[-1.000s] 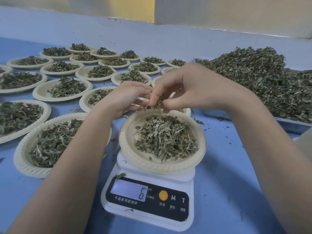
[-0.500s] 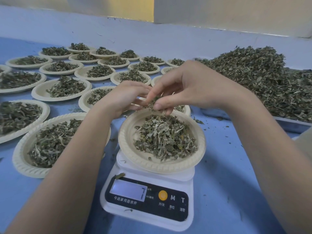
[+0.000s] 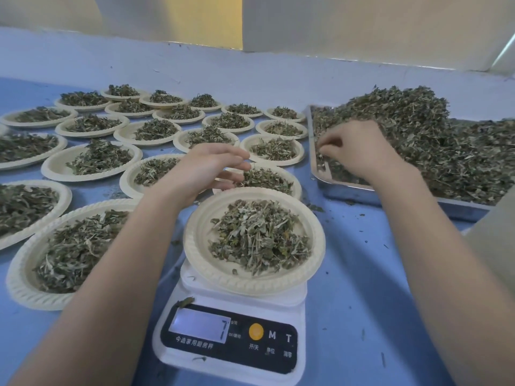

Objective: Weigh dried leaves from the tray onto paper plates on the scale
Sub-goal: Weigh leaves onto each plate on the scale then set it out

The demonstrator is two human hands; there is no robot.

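Right grip (image 3: 354, 151) pinches leaves (image 3: 418, 135) in tray (image 3: 362, 194), beside scale (image 3: 234, 338).

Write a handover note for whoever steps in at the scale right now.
Left hand: open, fingers relaxed, hovering behind the plate on the scale.
Right hand: fingers curled into the dried leaves at the tray; whether it holds any is hidden.
Scale display reads 7.
Done: many filled plates set out to the left.
Left: top up this plate if needed, move it aside, weigh more.
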